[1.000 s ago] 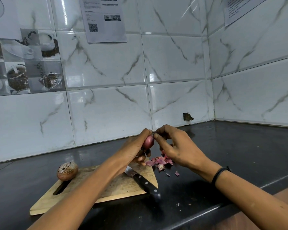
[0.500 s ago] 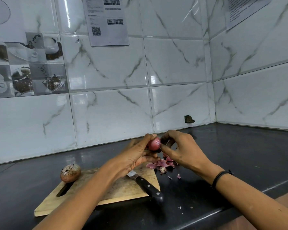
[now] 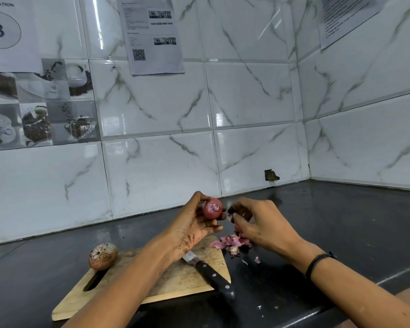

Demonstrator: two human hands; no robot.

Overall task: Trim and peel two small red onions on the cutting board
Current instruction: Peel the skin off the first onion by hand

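1. At the far left corner of the wooden cutting board (image 3: 187,282) sits an unpeeled onion (image 3: 103,256) in its dry, papery brown skin, just above the board's handle slot.
2. The board lies on the dark bench (image 3: 353,221), angled toward the tiled wall.
3. The left hand (image 3: 189,229) is raised above the board, thumb on top and fingers curled underneath, gripping a peeled red onion (image 3: 212,208). The onion is glossy and held clear of the board.
4. A black-handled knife (image 3: 210,273) lies across the board's right corner. Its blade runs under the left wrist and its handle juts over the near edge.
5. Pink onion peels (image 3: 232,242) are heaped on the bench just off the board's right corner, with a few flecks nearer the edge.
6. The right hand (image 3: 260,224) hangs just beside the held onion, fingers curled in with tips drawn together. A pale fleck shows at the tips, but I cannot tell whether it is pinched.
7. A black wristband (image 3: 317,263) circles the right wrist.
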